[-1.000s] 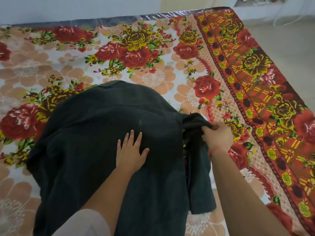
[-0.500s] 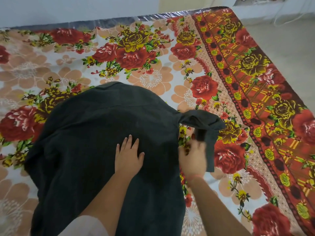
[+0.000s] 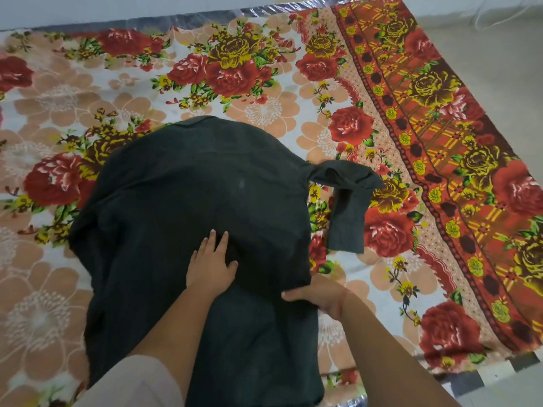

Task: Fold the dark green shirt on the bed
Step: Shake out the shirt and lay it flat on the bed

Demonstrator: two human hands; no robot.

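Note:
The dark green shirt point(image 3: 188, 201) lies spread on the bed, collar end away from me. Its right sleeve point(image 3: 346, 207) sticks out to the right and bends down over the floral sheet. My left hand point(image 3: 213, 264) rests flat on the middle of the shirt, fingers spread and pointing away. My right hand point(image 3: 318, 293) is at the shirt's right side edge, thumb on top of the cloth and the other fingers hidden beneath or beside it, gripping that edge.
The bed point(image 3: 293, 107) is covered by a floral sheet with red roses and an orange-red border along the right. The bed's right edge runs diagonally, with pale floor point(image 3: 493, 54) beyond it. A wall runs along the far edge.
My right hand let go of the sleeve, which now lies out to the right, and moved down and toward me to the shirt's side edge. My left hand stayed pressed on the shirt.

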